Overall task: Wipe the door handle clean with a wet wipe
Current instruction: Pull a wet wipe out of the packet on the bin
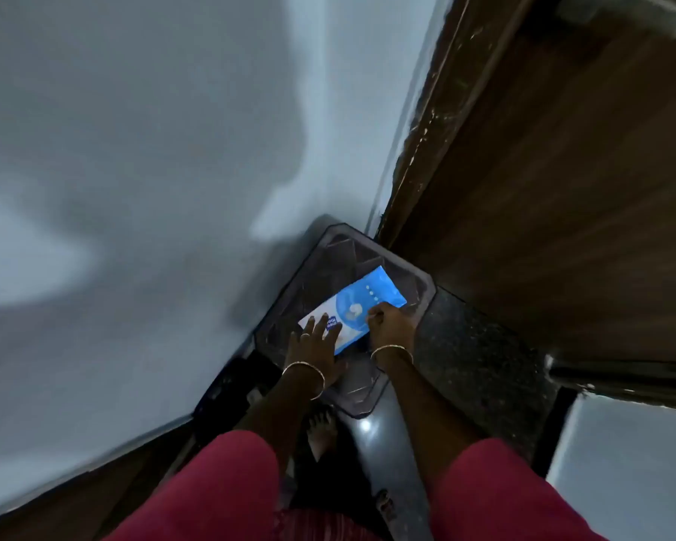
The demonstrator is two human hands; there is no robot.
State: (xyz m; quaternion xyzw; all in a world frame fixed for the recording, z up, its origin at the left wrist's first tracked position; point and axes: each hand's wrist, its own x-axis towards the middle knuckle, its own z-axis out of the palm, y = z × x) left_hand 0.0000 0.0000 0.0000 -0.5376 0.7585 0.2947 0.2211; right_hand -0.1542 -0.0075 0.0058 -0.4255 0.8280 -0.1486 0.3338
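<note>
Below, wet wipe pack (358,306) atop clear bin (422,290), both hands on it.

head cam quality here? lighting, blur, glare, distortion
Head view: dim, bluish light; a big soft shadow falls across the grey wall. Wide-angle bending curves the wooden door edge. Everything is soft, the wall smeared most. One small glare spot sits on the glossy floor. The blue wipes pack is brightest, its print unreadable; left hand and right hand rest on it.
</note>
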